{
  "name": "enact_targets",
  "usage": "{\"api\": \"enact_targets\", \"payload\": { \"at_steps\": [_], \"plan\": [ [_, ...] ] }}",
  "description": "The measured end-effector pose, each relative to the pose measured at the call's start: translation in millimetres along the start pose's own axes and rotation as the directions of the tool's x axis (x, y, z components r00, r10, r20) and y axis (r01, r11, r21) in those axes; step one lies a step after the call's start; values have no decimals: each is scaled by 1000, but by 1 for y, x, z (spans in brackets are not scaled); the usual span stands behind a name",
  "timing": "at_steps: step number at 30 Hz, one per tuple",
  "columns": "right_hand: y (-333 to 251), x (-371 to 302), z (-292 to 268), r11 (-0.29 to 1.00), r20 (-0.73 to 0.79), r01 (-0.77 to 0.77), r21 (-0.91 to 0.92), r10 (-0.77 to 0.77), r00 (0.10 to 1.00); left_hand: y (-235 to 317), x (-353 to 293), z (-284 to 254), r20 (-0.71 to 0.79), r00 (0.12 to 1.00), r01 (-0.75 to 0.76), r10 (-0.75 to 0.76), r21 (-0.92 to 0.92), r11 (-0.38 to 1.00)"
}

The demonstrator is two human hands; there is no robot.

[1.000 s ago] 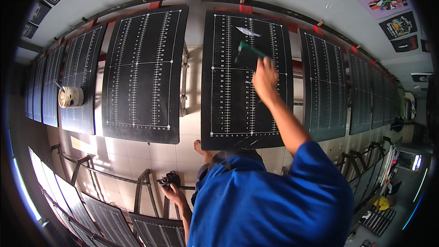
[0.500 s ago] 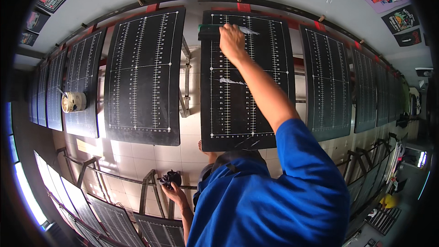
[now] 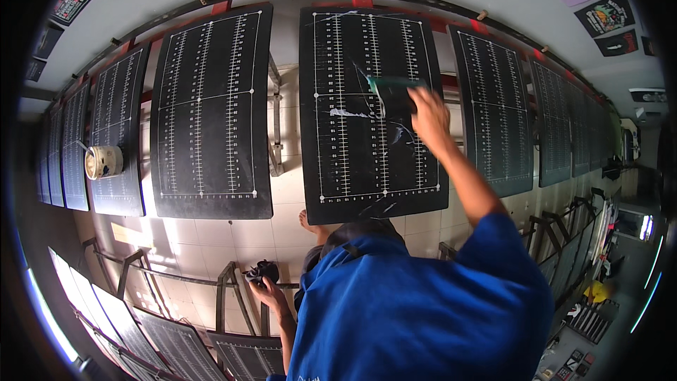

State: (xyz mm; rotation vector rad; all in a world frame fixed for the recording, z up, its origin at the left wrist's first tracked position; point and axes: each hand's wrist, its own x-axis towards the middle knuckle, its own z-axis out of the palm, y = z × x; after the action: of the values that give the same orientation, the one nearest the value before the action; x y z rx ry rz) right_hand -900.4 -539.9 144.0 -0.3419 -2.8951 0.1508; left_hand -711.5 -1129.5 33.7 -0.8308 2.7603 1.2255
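My right hand (image 3: 430,118) is closed on a dark squeegee (image 3: 399,93) with a green blade edge, over the right half of a black board (image 3: 352,206) marked with white ruler lines. Whitish smears (image 3: 347,112) streak the board's middle, with thinner ones at its far and near edges. Fingers curled, my left hand (image 3: 268,293) grips a dark, lumpy bundle (image 3: 262,272) low beside a metal rail; what exactly it is I cannot make out.
Similar black boards, such as one on the left (image 3: 211,206) and one on the right (image 3: 496,169), line both sides. A stained tub (image 3: 104,161) with a stick in it rests on a board farther left. Metal frames (image 3: 227,296) stand behind me, above a tiled floor (image 3: 243,236).
My right hand has swept the squeegee from the board's far left toward me and to the right. Fresh smears show along the far edge and middle. My left hand stays put.
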Motion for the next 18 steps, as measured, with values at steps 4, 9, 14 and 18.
{"api": "enact_targets", "payload": {
  "at_steps": [4,9,14,18],
  "plan": [
    [-65,-130,-36,978,179,-208,-6,206,962,-24,24,22,100,995,-17,24,-70,997],
    [-93,-114,-19,994,85,-36,107,27,996,-11,47,30,140,988,-52,57,-40,998],
    [-34,23,20,999,-220,-5,40,13,975,1,51,10,106,991,-83,80,28,996],
    [-48,-5,12,999,-80,-20,49,24,996,-44,28,-2,53,996,-74,70,76,994]
  ]
}}
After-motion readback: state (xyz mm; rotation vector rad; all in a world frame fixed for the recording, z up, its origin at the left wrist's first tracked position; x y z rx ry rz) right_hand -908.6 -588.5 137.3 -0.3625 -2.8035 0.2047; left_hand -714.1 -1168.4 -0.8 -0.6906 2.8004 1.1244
